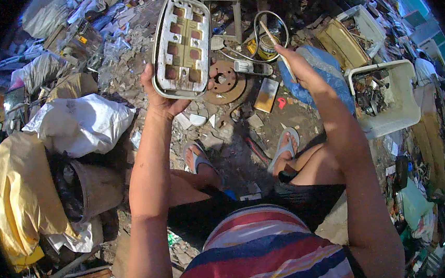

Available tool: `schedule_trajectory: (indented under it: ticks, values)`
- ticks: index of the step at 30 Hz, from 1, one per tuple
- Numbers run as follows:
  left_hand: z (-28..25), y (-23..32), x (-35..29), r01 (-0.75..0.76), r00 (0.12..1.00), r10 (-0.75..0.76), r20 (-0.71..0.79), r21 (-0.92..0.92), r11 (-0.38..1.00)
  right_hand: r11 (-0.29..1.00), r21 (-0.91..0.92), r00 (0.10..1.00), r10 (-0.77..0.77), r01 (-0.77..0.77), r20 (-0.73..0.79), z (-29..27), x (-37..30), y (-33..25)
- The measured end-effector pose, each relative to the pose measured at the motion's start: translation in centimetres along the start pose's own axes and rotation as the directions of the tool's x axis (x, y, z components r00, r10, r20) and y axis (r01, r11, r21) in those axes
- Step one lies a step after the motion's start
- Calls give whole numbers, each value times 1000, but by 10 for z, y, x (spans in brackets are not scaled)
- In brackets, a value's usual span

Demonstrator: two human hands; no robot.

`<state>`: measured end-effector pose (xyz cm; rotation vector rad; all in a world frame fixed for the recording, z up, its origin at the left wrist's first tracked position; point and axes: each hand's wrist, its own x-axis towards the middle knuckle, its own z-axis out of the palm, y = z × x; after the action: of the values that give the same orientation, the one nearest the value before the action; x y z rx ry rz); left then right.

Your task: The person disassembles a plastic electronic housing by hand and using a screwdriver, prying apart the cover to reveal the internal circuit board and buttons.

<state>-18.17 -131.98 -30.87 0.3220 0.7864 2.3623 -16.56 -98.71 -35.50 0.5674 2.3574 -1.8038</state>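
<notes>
My left hand [166,97] is closed around the lower end of a long casing with rounded ends [183,48]. Its rim is greyish cream, and a white inner plate has rows of square openings. The casing is held up off the ground, tilted toward me. My right hand [300,66] grips a thin pale stick-like tool [268,32] slanting up to the left, whose exact kind I cannot make out. Between the hands, lower down, lie a rusty disc with holes [235,92], a flat silver-and-brown block [267,95] and a grey metal piece [252,68].
Behind my right hand lies a blue plastic bag [310,61]. A pale bin with scrap [405,109] and a yellowish drawer-like box [341,43] stand right. White [90,120] and yellow sacks [19,181] and a bucket [101,188] sit left. A small stool [237,20] is ahead.
</notes>
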Motion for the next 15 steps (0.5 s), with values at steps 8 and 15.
schedule_trajectory:
  ticks: [8, 15]
  values:
    - [3, 17, -11, -47, 998, 46, 43, 24, 999, 940, -342, 971, -102, 22, -217, 47, -5, 13]
    - [11, 16, -4, -65, 996, 66, 68, -6, 998, 725, -678, 949, -283, 118, -139, 54, 12, 50]
